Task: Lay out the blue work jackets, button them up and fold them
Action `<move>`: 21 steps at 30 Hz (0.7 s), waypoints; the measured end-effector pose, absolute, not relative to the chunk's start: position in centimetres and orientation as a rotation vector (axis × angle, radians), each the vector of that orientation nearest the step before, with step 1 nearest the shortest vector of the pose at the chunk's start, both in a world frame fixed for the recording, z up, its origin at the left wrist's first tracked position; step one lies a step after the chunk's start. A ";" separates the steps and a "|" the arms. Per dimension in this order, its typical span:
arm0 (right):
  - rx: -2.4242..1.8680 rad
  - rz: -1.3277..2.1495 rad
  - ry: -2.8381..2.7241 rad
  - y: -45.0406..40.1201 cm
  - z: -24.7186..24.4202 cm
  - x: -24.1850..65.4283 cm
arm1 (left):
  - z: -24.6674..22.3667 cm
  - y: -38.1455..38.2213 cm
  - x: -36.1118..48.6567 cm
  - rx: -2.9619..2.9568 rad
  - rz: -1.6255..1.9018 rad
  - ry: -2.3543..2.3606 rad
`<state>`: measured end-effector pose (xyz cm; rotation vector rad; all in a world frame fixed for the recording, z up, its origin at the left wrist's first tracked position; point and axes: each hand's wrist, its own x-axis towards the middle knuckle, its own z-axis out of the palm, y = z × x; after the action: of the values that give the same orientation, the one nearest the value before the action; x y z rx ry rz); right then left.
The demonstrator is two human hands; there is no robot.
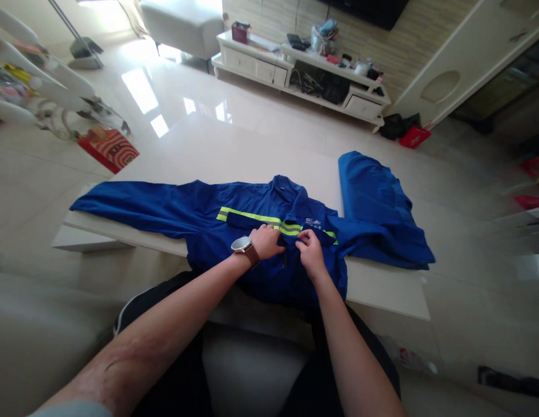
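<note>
A blue work jacket (247, 200) with a yellow-green and grey reflective band across the chest lies spread over the white table, its lower part hanging over the near edge onto my lap. My left hand (267, 241), with a watch (242, 244) on the wrist, rests on the jacket front just below the band, fingers curled at the front opening. On the other side of that opening, my right hand (310, 252) pinches the cloth edge near the band. Small white print shows on the chest above it. What lies under my left fingertips is hidden.
Folded blue clothing (369, 182) lies on the table's right side, partly under the jacket sleeve. The white table (386, 289) ends close to my knees. A red-and-white paper bag (110, 149) stands beyond its left end. A white TV cabinet (256, 66) stands across the floor.
</note>
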<state>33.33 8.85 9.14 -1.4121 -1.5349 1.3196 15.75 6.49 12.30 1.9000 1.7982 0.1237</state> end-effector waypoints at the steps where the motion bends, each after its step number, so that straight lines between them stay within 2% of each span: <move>1: -1.400 1.335 -1.506 8.6 8.9 33.1 | 12.1 6.5 15.8 1.900 0.138 1.815; 8: -1.385 1.271 -1.501 7.7 8.9 32.1 | 11.9 6.5 15.7 1.726 0.283 1.940; 18: -1.426 1.286 -1.553 8.3 10.1 30.4 | 12.2 6.4 16.1 1.809 0.390 1.942; 21: -1.446 1.196 -1.628 8.3 10.4 30.0 | 12.2 6.5 15.8 1.784 0.442 1.950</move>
<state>30.00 8.33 10.42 -1.4455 -1.6283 1.1964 15.80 6.48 12.20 1.7841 1.9499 0.4418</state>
